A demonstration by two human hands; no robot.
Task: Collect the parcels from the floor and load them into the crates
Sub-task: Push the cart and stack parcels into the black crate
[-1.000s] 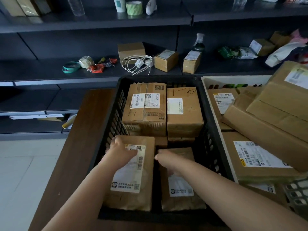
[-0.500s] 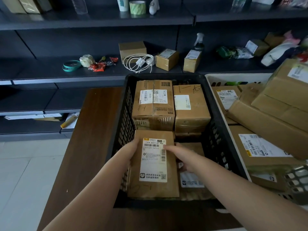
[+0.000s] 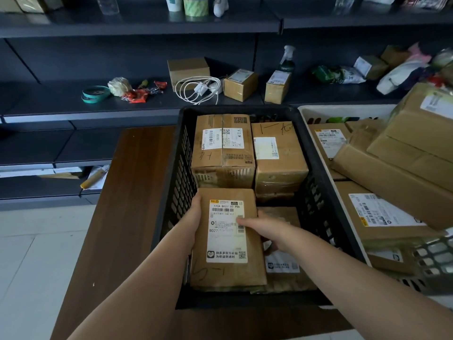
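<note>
A black slatted crate [image 3: 180,173] stands on a dark wooden table. At its far end sit two cardboard boxes [image 3: 223,150] side by side. In the near half I hold a flat brown parcel [image 3: 229,273] with a white label. My left hand [image 3: 195,217] grips its left edge. My right hand [image 3: 264,229] lies across its right side, fingers over the label. Beside it, lower in the crate, lies another brown parcel [image 3: 284,266], partly hidden under my right hand.
A white crate [image 3: 343,109] to the right is piled with cardboard boxes [image 3: 402,163] that overhang its rim. Dark shelving behind carries small boxes [image 3: 240,84], a white cable [image 3: 196,90], tape rolls and a spray bottle. Pale tiled floor [image 3: 36,253] lies to the left.
The flat labelled parcel has shifted from the crate's near left corner towards the far boxes. My right hand has come off the lower parcel onto the labelled one's right side.
</note>
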